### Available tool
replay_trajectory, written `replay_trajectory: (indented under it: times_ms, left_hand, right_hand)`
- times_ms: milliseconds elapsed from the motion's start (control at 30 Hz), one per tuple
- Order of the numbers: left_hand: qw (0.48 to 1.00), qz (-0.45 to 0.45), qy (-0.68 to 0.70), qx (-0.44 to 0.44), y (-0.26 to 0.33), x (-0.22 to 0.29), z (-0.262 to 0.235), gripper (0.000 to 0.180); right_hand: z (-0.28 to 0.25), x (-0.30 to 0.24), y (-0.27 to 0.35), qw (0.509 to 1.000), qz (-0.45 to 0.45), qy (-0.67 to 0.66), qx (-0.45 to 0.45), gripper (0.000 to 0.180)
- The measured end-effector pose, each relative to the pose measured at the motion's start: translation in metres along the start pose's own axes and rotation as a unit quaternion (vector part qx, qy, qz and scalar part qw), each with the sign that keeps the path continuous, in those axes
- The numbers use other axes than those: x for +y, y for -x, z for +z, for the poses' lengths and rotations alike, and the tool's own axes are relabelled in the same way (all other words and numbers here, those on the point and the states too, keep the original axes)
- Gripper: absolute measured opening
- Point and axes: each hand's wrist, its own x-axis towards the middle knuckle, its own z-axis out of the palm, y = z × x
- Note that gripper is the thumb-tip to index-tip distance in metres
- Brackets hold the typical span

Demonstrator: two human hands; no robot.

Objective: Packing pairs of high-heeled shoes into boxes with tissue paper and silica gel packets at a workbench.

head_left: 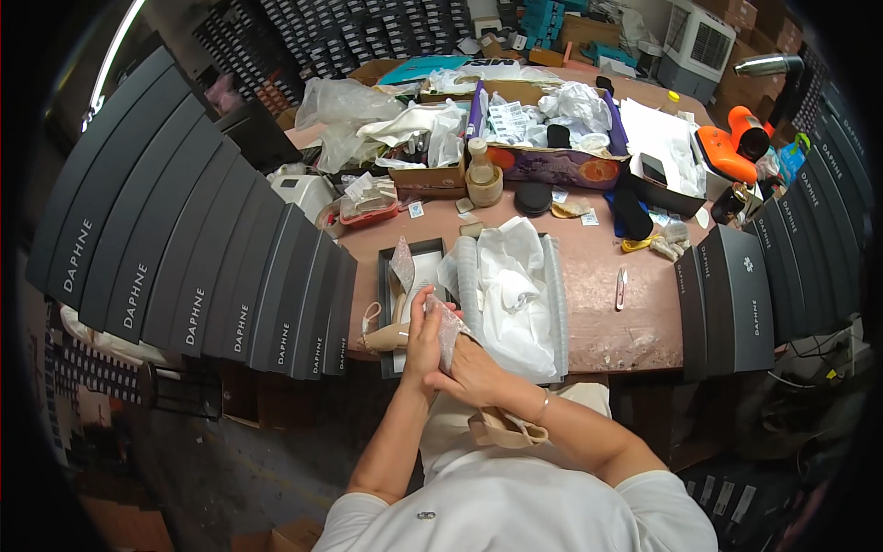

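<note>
The left hand [424, 348] is lying along the left side of a sparkly shoe [446, 328], its fingers straight; I cannot tell whether that grip is closing. The shoe is resting between both hands just in front of the body, its long axis apparently slanting from the toe at upper left towards a beige strap [509, 431] under the right wrist. The right hand [476, 375] is gripping it from the right, nearer the strap end, fingers mostly hidden.

Across the pinkish counter [598, 345], dark boxes [189, 221] are standing at left; an open dark box [384, 281] is holding another sparkly toe [402, 262]; white tissue [515, 290] is filling a tray-like box beside it; small snips [622, 289] are lying further right. Behind, stacked boxes [340, 32] are lining the room, and an air cooler [699, 46] is standing at right.
</note>
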Motion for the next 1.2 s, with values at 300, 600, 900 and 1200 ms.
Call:
replay_trajectory:
  times_ms: [300,600,900,1200]
  left_hand:
    - [0.974,-0.055,0.217,0.038,0.027,-0.019,0.005,0.054]
    - [0.95,-0.2,0.217,0.105,0.055,-0.048,-0.016,0.082]
    - [0.9,-0.233,0.367,0.027,0.068,-0.024,-0.014,0.079]
    - [0.898,-0.225,0.377,0.034,0.043,-0.018,-0.008,0.075]
  right_hand:
    - [0.005,-0.01,-0.015,0.996,0.055,-0.046,0.055,0.076]
    - [-0.037,-0.028,0.018,0.965,0.078,-0.213,-0.133,0.054]
    - [-0.063,0.13,0.024,0.927,0.102,0.353,-0.07,0.05]
    - [-0.11,0.112,0.008,0.948,0.284,-0.047,0.132,0.05]
